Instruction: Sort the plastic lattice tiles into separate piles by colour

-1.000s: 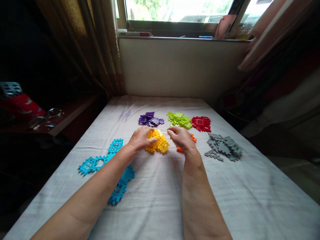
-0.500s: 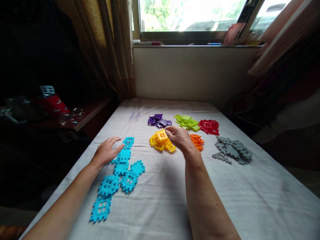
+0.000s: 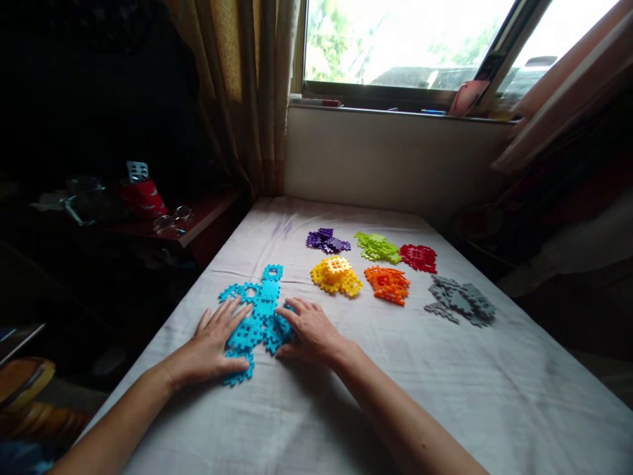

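Blue notched tiles point(image 3: 270, 289) lie spread and partly overlapping on the left half of the cloth-covered table. My left hand point(image 3: 210, 343) rests with fingers apart on the left side of these tiles, its thumb over the nearest one. On their right side, my right hand point(image 3: 311, 332) is curved with fingers spread and touches a blue tile, part of which its fingers hide. Beyond my right hand are a yellow pile point(image 3: 336, 275) and an orange pile point(image 3: 388, 284).
Farther back lie purple point(image 3: 327, 241), lime green point(image 3: 377, 247) and red point(image 3: 419, 258) tile piles, with a grey pile point(image 3: 461, 300) at the right. A side table point(image 3: 198, 227) at the left holds glasses point(image 3: 172, 220) and a red container point(image 3: 144, 199).
My right hand has moved from above the yellow pile down to the blue tiles. My left hand has moved nearer to me, onto the blue tiles, which are closer together. The view has shifted left.
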`<state>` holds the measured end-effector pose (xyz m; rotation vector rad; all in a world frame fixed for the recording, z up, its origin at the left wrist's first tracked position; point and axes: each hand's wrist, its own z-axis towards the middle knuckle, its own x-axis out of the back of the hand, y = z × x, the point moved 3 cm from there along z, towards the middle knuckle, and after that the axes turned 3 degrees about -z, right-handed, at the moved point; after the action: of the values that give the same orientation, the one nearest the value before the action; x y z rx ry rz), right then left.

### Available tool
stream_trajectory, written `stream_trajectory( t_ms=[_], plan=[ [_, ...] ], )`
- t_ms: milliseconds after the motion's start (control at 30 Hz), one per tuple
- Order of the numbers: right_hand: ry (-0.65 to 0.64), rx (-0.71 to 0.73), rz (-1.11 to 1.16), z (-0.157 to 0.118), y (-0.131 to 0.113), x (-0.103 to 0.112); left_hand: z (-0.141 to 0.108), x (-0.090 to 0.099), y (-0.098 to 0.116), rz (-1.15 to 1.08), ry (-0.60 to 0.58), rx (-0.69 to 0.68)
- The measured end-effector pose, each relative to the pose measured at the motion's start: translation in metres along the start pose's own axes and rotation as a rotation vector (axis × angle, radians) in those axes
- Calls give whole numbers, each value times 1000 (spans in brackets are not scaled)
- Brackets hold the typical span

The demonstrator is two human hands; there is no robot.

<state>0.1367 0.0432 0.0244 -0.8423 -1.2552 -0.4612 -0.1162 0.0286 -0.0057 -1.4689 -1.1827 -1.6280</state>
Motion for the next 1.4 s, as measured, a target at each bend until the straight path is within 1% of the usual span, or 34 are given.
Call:
stream_trajectory(
  t_ms=[67,133,200,267,333,400,467,533,600,633,700,767,800,900,967,1100,1167,1300,1400],
  plan=[
    [49,-45,-20,7,2,-2,18,1,3,-2,105,25],
    [68,-84,-32,15,5,-1,36,4,5,-12,211,44],
    [81,-119,-33,22,9,4,50,7,5,-22,290,64],
    [103,-155,-20,32,14,12,59,9,2,-26,351,116],
    [130,-189,4,49,21,21,63,10,-3,-26,396,208],
    [148,-235,30,73,29,28,63,9,-9,-31,404,286],
    [154,-316,37,101,38,32,62,6,-12,-42,388,322],
    [135,-428,32,127,46,32,61,4,-12,-67,368,301],
    [79,-509,33,146,51,27,60,3,-11,-100,365,243],
    [49,-520,31,151,50,24,60,3,-10,-114,372,214],
    [11,-483,17,155,46,20,59,3,-9,-120,396,189],
    [7,-405,4,149,39,17,60,4,-9,-111,396,212],
    [11,-362,2,142,35,16,61,4,-8,-109,376,231],
    [37,-254,-6,114,27,13,64,4,-2,-113,283,254],
    [90,-226,-13,90,25,12,64,4,7,-111,246,213],
    [212,-259,7,41,22,12,63,3,30,-119,213,87],
    [252,-269,33,17,22,10,62,2,38,-157,192,29],
    [330,-307,100,-26,28,4,49,0,40,-218,186,-67],
    [392,-366,133,-49,34,2,31,-1,39,-169,156,-85]
  ],
)
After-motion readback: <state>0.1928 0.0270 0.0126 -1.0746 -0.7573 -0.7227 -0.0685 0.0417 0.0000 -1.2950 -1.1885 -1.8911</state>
